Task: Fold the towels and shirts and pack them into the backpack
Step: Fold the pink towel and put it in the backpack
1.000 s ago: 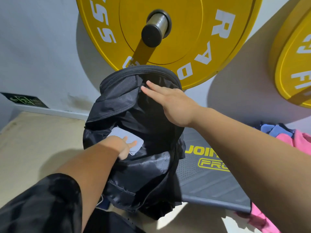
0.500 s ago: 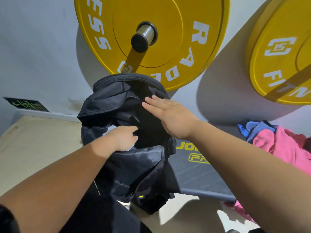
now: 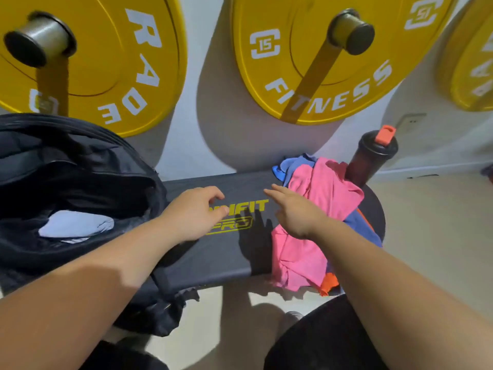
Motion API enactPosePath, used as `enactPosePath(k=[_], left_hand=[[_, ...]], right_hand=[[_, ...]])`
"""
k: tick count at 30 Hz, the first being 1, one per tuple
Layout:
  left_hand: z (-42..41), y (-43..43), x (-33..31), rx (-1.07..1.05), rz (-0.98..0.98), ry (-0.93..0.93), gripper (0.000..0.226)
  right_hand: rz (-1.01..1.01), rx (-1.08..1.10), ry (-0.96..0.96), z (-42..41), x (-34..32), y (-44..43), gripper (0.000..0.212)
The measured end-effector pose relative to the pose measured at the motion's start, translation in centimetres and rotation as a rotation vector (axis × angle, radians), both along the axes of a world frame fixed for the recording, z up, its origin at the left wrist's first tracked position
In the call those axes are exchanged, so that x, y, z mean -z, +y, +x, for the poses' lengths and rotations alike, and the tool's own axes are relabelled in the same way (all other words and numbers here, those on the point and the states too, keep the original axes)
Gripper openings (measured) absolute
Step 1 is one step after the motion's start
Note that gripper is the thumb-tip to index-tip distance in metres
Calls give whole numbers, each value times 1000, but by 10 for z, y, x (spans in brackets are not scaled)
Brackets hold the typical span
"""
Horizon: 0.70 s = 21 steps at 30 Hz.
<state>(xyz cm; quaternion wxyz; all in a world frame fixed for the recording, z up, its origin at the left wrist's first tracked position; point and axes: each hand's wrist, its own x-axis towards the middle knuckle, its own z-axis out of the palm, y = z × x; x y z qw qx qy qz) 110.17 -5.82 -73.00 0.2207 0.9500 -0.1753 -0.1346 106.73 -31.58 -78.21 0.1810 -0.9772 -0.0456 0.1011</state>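
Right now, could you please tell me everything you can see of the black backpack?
The backpack is black, of thin, slightly glossy fabric, soft and crumpled. It sits on the left end of the dark bench, top towards the wall below a yellow weight plate, lower part sagging over the bench's near edge. Its main compartment gapes open, a folded pale blue cloth inside. The left forearm crosses its lower right; contact is unclear.
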Motion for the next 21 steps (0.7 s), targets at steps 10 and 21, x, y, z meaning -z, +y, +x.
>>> enactPosePath(k=[10, 21], left_hand=[[-1, -147, 102, 162, 109, 257, 61], [-24, -216, 164, -7, 143, 189, 53]], right_hand=[[217, 359, 206, -22, 47, -93, 69], [368, 431, 334, -17, 63, -110, 79]])
